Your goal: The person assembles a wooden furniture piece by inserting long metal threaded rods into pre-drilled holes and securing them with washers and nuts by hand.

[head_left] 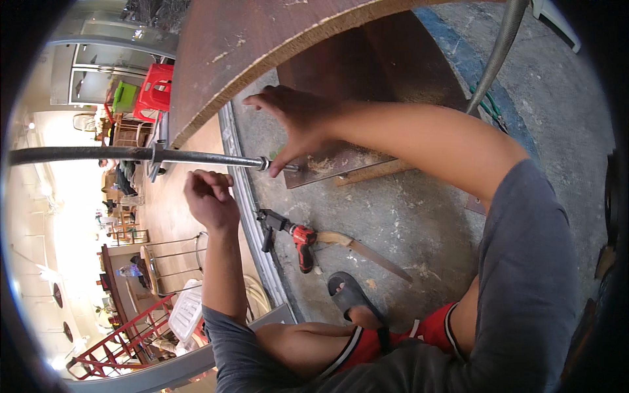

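Observation:
A long dark metal rod (131, 154) runs in from the left, with a nut near its threaded tip. My right hand (295, 121) reaches across with fingers spread; its fingertips touch the rod's tip and a dark brown wooden panel (367, 72) standing on the floor. Just below the rod, my left hand (209, 196) is curled into a loose fist and is not gripping it. Whether it holds something small I cannot tell. A large brown board (242, 46) with a raw chipped edge leans overhead at the top.
On the concrete floor lie a red and black power drill (298, 241) and a hand saw (367, 254). Sawdust and a wooden strip (373, 172) lie by the panel. My sandalled foot (350, 298) is below. Red plastic stools (156, 88) and furniture stand at left.

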Demonstrator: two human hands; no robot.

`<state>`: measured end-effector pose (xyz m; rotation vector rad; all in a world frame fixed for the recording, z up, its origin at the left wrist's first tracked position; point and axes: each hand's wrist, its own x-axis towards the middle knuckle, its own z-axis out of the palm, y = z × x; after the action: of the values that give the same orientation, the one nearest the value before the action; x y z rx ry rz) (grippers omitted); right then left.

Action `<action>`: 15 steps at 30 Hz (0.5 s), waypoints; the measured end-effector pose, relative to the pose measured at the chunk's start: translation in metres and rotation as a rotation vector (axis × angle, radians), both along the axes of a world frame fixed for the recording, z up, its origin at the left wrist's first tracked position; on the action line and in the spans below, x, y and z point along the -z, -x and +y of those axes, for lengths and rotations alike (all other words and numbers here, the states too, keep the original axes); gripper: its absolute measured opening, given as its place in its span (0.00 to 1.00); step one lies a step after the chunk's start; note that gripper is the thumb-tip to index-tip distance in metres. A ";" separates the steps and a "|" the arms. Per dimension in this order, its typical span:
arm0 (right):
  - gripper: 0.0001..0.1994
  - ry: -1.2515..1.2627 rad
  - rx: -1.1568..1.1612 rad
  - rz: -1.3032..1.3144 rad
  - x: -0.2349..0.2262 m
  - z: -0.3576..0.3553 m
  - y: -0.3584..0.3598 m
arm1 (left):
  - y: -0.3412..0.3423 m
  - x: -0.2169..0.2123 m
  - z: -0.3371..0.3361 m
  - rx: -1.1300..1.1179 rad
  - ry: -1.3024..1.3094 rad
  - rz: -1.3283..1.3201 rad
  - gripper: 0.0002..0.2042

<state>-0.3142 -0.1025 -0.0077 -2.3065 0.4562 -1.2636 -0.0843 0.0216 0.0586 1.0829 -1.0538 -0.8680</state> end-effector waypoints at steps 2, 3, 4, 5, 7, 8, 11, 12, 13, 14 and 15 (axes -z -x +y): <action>0.61 -0.040 -0.025 -0.009 0.000 0.005 -0.002 | 0.001 0.002 0.000 0.253 0.024 0.039 0.24; 0.61 -0.067 -0.024 0.004 0.006 0.007 0.000 | 0.043 0.001 0.000 0.179 0.007 0.038 0.27; 0.60 0.000 -0.019 -0.015 0.006 0.009 -0.004 | 0.042 -0.002 0.002 0.392 -0.076 0.025 0.33; 0.59 -0.028 -0.045 -0.009 0.006 0.010 -0.006 | 0.047 -0.001 0.005 0.393 -0.095 -0.052 0.30; 0.59 -0.086 -0.102 0.013 0.002 0.015 -0.010 | -0.001 0.008 0.003 0.220 -0.094 -0.140 0.28; 0.57 -0.120 -0.109 0.016 -0.003 0.017 -0.012 | -0.036 0.008 0.001 0.418 0.062 0.073 0.26; 0.57 -0.120 -0.075 0.033 -0.001 0.009 0.001 | -0.018 0.008 0.000 0.214 -0.014 -0.019 0.25; 0.57 -0.119 -0.058 0.031 0.003 0.006 0.005 | 0.015 0.008 -0.002 0.255 -0.013 0.002 0.26; 0.57 -0.096 -0.066 0.015 0.005 0.006 0.004 | 0.043 0.002 -0.002 0.288 -0.012 0.019 0.31; 0.58 -0.068 -0.092 -0.007 0.001 0.009 -0.005 | 0.038 -0.001 0.005 0.339 -0.046 -0.021 0.30; 0.58 -0.044 -0.106 -0.017 0.002 0.011 -0.009 | 0.031 0.004 0.008 0.403 -0.081 -0.049 0.30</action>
<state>-0.3056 -0.0916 -0.0093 -2.2509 0.3476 -1.2095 -0.1151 0.0292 0.0549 0.9768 -1.3125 -1.2182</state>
